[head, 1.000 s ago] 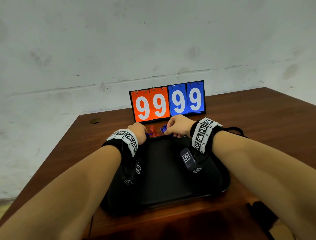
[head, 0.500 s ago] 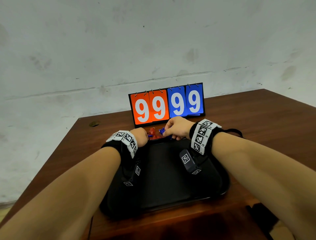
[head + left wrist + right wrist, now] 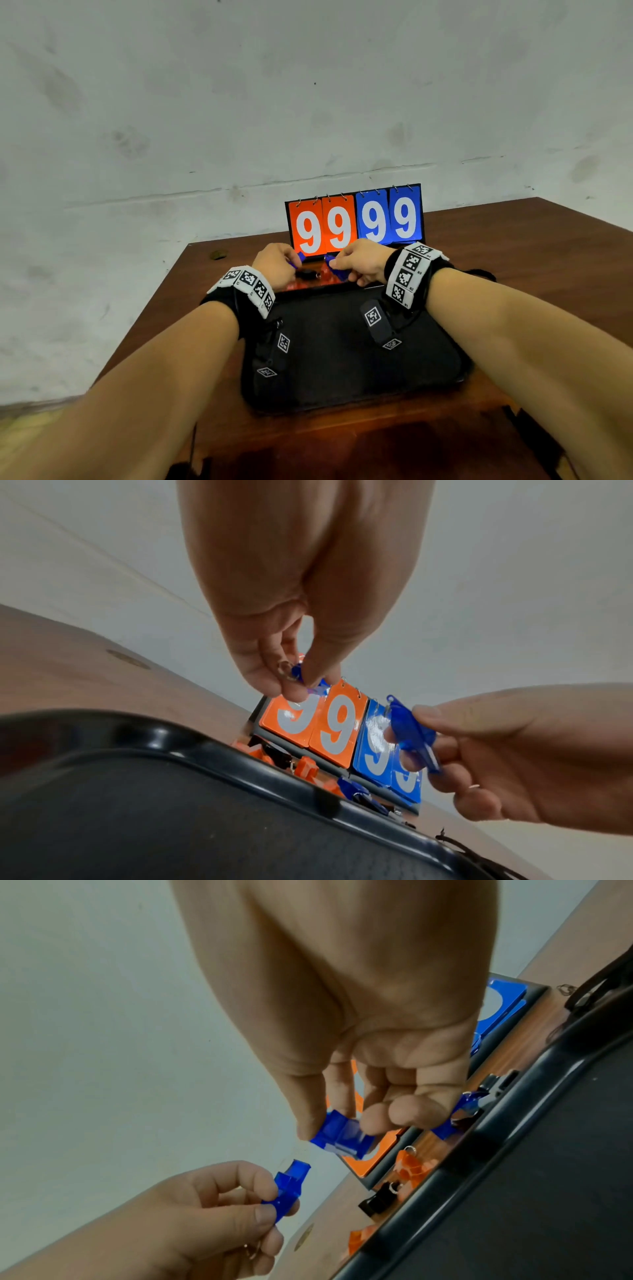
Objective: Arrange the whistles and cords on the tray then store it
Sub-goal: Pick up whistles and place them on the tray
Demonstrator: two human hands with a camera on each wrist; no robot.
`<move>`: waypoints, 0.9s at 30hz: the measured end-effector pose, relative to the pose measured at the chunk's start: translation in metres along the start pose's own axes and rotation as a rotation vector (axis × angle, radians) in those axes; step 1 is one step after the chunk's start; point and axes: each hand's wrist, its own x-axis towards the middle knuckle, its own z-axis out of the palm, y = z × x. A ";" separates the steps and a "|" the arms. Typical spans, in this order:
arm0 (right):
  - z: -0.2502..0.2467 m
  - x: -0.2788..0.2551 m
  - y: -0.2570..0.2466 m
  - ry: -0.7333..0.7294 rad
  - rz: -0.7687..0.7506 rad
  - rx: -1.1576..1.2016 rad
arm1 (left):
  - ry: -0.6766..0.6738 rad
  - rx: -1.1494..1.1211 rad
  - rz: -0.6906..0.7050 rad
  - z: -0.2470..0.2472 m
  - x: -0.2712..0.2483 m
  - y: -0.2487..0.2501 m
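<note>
- Head view shows us the left edge of the dark brown wooden table (image 3: pixel 212 329), where a small round brownish mark (image 3: pixel 218 254) sits near the far corner, with the pale, scuffed wall (image 3: pixel 239 102) behind.
- Next we see the left hand (image 3: pixel 276 262), raised just above the far rim of the tray; in the left wrist view its thumb and fingertips (image 3: pixel 293 693) are closed in a pinch on a small translucent blue plastic whistle (image 3: pixel 298 672) with a metal ring at its end.
- Below both forearms we find the flat black plastic tray (image 3: pixel 342 370) with its raised glossy rim, lying on the table near us; no whistle is visible on the part of its surface that we can see.
- Between the tray's far rim and the scoreboard we make out a loose cluster on the table: translucent orange plastic whistles (image 3: pixel 411 1167), a black plastic whistle (image 3: pixel 380 1200) and another blue whistle (image 3: pixel 356 788).
- Behind them stands the flip scoreboard (image 3: pixel 354 222), two orange cards and two blue cards, each reading 9.
- Further right we see the right hand (image 3: pixel 363 262), level with the left and close to it without touching; its thumb and fingers are curled round a second translucent blue plastic whistle (image 3: pixel 342 1138), held clear of the table.
- At the far right, a thin black cord (image 3: pixel 479 273) lies on the wood just beyond the right wrist band.
</note>
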 end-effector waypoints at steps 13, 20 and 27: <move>0.060 -0.036 -0.052 -0.159 0.029 0.098 | -0.108 -0.468 -0.140 -0.036 -0.067 -0.032; 0.076 -0.048 -0.058 -0.249 -0.010 0.103 | 0.027 -0.420 -0.103 -0.039 -0.084 -0.035; 0.082 -0.045 -0.044 -0.243 -0.019 0.197 | 0.020 -0.491 -0.157 -0.025 -0.087 -0.032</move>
